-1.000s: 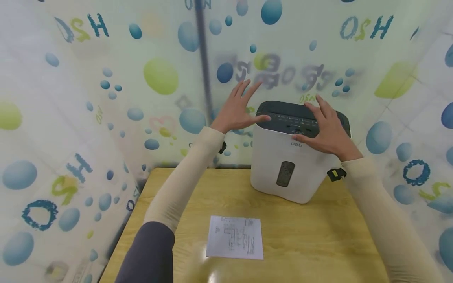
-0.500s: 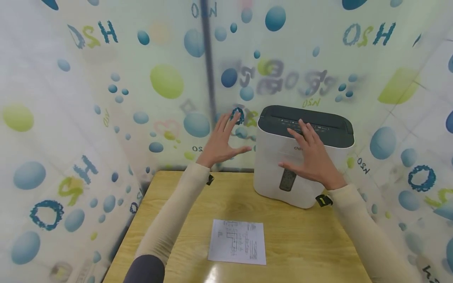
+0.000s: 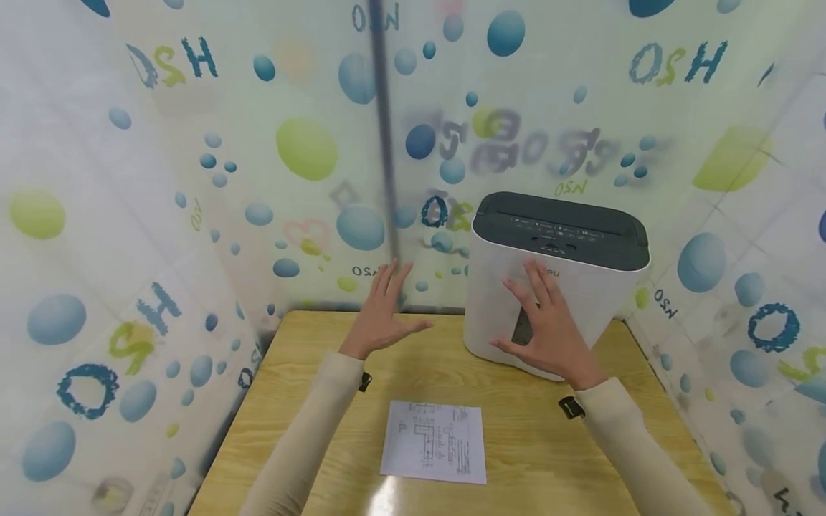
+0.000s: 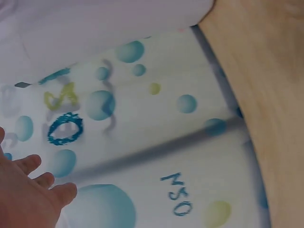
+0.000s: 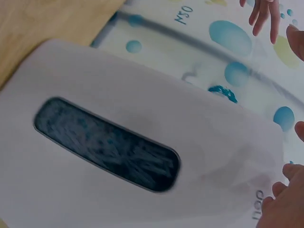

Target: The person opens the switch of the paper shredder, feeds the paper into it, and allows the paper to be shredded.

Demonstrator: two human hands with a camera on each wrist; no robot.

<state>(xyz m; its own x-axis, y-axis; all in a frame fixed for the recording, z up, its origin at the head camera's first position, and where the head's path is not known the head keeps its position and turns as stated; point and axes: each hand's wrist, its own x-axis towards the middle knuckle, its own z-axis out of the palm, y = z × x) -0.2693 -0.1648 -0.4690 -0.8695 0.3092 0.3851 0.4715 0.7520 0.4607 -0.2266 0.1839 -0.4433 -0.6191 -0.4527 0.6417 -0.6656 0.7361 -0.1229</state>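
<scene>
Both hands are raised over the table with fingers spread and nothing held. In the head view the left hand [image 3: 381, 319] is left of the white paper shredder [image 3: 490, 294], thumb pointing right. The right hand [image 3: 548, 330] overlaps the shredder's front in that view and covers part of its dark window [image 3: 523, 327]. The shredder has a dark grey top with a slot. Shredded strips show behind its window [image 5: 107, 142] in the right wrist view. A printed sheet of paper [image 3: 434, 442] with a line drawing lies on the table, below and between the hands.
The wooden table [image 3: 335, 423] has its back edge close to a curtain [image 3: 310, 215] printed with bubbles and lettering. Curtain panels also hang along the left and right sides. The shredder stands at the table's back right.
Both hands have come down and back from the shredder's top toward the person, fingers still spread. The shredder and the paper stay in place on the table; the head view has shifted slightly.
</scene>
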